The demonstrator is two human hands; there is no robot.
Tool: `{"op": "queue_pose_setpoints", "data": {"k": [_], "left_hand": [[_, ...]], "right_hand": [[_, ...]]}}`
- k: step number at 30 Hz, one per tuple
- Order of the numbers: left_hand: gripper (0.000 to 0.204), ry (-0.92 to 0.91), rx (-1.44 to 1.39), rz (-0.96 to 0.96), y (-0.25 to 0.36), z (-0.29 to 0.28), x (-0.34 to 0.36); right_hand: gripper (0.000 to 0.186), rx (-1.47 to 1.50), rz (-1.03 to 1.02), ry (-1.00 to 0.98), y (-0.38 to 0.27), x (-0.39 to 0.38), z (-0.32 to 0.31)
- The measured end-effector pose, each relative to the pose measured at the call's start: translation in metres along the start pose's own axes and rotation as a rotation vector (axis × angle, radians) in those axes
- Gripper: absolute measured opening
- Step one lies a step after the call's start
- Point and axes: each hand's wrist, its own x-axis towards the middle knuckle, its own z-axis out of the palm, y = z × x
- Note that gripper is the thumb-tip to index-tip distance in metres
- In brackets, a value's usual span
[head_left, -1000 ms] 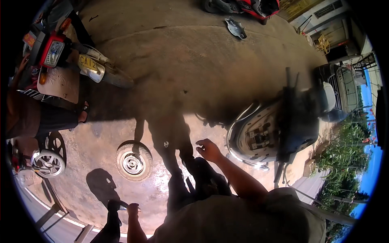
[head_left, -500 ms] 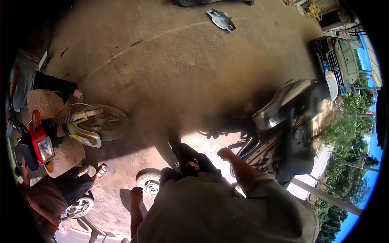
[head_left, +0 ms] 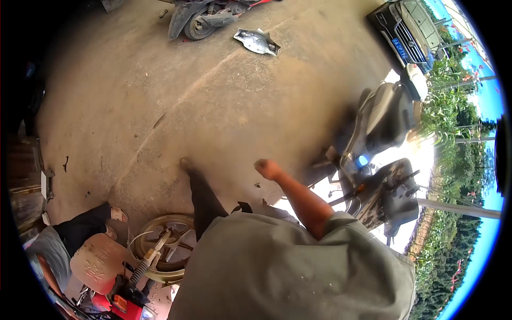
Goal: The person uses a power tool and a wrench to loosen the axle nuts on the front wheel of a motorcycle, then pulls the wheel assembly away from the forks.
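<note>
My right hand (head_left: 266, 168) reaches forward over the concrete floor with its fingers curled closed; whether anything is inside them is hidden. It touches nothing that I can see, and a parked dark motorcycle (head_left: 392, 128) stands to its right. My left hand is out of the picture, below or behind my grey-green shirt (head_left: 288, 266). One of my legs, in dark trousers (head_left: 204, 200), is stretched forward on the floor. Close by on my left is the gold spoked front wheel (head_left: 165, 221) of a red motorcycle (head_left: 120, 301) with a brown panel (head_left: 98, 261).
A person in a grey top (head_left: 50, 250) is beside the red motorcycle. Farther ahead lie a silver moulded panel (head_left: 257, 41) and a dark scooter (head_left: 205, 21). At the far right stand a dark car (head_left: 408, 32), green plants (head_left: 445, 106) and a pole (head_left: 461, 209).
I have stepped forward and turned left, so the red motorcycle sits lower and nearer. My right hand has swung forward; my left hand has left the view. The scooter ahead shows more.
</note>
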Motion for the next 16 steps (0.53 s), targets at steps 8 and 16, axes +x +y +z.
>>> {"op": "queue_pose_setpoints", "data": {"k": [8,16], "left_hand": [[0.024,-0.204,0.741,0.107,-0.093,-0.32,0.251],[0.015,0.602,-0.341,-0.229,0.035,-0.68,0.499]], "right_hand": [[0.03,-0.085,0.213,-0.219,-0.112,0.118,-0.033],[0.022,0.295,0.614,-0.518,-0.232,0.368,-0.015]]}}
